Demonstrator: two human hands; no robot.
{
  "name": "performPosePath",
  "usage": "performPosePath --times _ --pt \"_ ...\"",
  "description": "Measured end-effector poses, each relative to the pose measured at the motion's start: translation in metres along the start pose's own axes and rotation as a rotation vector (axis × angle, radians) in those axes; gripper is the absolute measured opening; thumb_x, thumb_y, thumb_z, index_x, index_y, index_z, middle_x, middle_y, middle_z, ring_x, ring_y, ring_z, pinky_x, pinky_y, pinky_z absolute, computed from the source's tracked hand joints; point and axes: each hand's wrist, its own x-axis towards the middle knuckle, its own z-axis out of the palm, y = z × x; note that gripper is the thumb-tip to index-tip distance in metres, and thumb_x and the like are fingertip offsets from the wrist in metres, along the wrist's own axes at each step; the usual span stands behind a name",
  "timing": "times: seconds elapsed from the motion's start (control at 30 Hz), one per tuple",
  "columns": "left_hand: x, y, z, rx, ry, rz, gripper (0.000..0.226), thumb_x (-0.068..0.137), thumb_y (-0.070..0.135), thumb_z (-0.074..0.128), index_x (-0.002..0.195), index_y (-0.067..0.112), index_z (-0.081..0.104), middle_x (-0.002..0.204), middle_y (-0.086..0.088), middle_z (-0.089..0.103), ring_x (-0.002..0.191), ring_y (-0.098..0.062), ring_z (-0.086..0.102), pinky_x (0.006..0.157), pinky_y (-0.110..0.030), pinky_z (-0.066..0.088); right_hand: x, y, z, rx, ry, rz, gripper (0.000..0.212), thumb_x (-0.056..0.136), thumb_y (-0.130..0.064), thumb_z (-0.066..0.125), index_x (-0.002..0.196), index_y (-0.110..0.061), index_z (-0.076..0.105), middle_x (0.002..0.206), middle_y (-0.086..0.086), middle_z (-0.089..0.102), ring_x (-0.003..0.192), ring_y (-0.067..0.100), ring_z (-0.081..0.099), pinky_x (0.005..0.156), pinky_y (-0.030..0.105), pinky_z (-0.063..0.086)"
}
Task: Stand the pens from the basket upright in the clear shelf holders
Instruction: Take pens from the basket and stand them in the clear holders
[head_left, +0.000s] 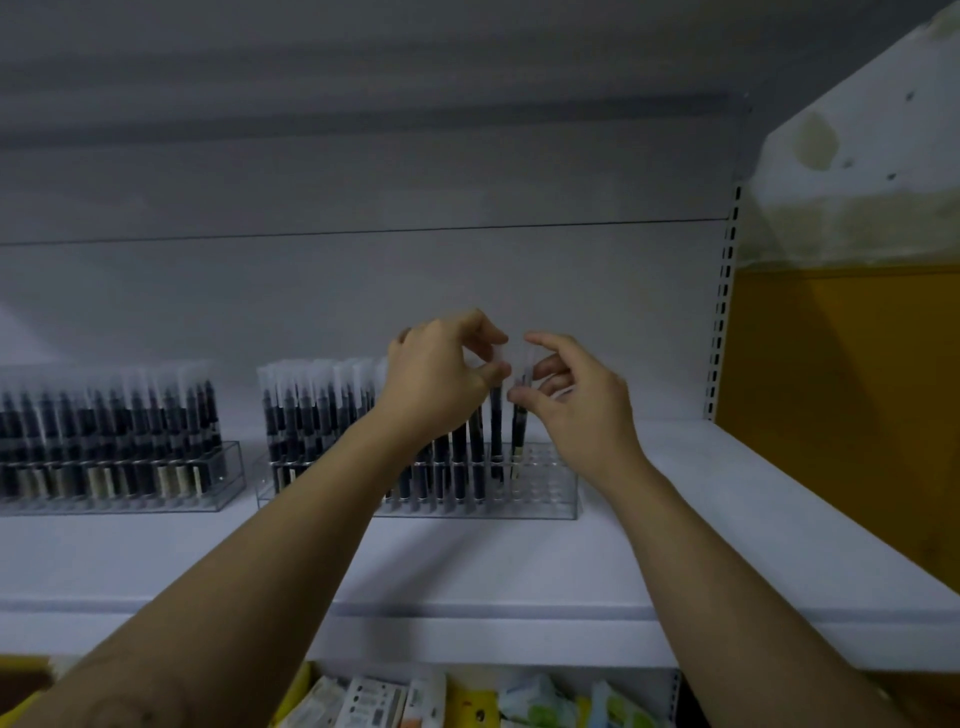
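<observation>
**Two pens pinched at the holder's right end**

Pinching one pen by its upper barrel, my right hand held it nearly upright, its tip at a hole near the right end of the clear holder. My left hand pinched the cap of the neighbouring pen, just beside it. Empty holes lay to the right, nearer my right hand. I judged the coming move a straight push down along the pen's length. No basket showed.
</observation>
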Motion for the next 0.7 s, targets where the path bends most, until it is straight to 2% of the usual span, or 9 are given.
performPosePath --times 0.2,0.3,0.4,0.6,0.7 --pt "0.005 -0.006 -0.002 -0.053 -0.011 -0.025 0.016 0.084 0.035 0.072 0.093 0.037 0.058 0.086 0.024 0.061 0.093 -0.009 0.062 0.098 -0.048 0.045 -0.005 0.002 0.001 -0.079 -0.045 -0.053 0.054 0.088 -0.016 0.069 0.135 -0.035 0.052 0.092 -0.01 0.059 0.081 0.008 0.058 0.078 0.026 0.054" --pt "0.008 -0.006 -0.005 -0.044 -0.035 -0.041 0.016 0.084 0.035 0.071 0.093 0.033 0.059 0.094 0.019 0.063 0.097 -0.012 0.061 0.098 -0.046 0.045 -0.008 0.002 0.003 -0.14 -0.09 -0.066 0.054 0.087 -0.017 0.07 0.135 -0.035 0.052 0.094 -0.012 0.057 0.085 0.005 0.057 0.083 0.03 0.054" --pt "0.008 -0.005 -0.007 -0.011 -0.034 -0.027 0.017 0.084 0.036 0.071 0.093 0.035 0.057 0.104 0.016 0.06 0.113 -0.017 0.055 0.102 -0.048 0.04 -0.011 0.005 0.003 -0.162 -0.09 -0.086 0.054 0.087 -0.019 0.07 0.134 -0.036 0.052 0.097 -0.013 0.057 0.087 0.004 0.056 0.084 0.031 0.054" --pt "0.01 -0.008 -0.007 0.05 -0.088 -0.016 0.008 0.087 0.036 0.067 0.087 0.037 0.059 0.105 0.013 0.063 0.118 -0.017 0.051 0.107 -0.049 0.036 -0.014 0.006 0.004 -0.217 -0.062 -0.11 0.056 0.087 -0.022 0.07 0.136 -0.036 0.049 0.104 -0.013 0.054 0.091 0.002 0.053 0.085 0.028 0.051" --pt "0.008 -0.011 -0.006 0.173 -0.062 0.031 0.014 0.087 0.039 0.066 0.1 0.033 0.065 0.124 0.006 0.058 0.126 -0.021 0.042 0.109 -0.051 0.03 -0.017 0.004 0.007 -0.236 -0.06 -0.113 0.059 0.086 -0.024 0.071 0.138 -0.036 0.046 0.107 -0.014 0.053 0.093 0.001 0.051 0.086 0.026 0.049"
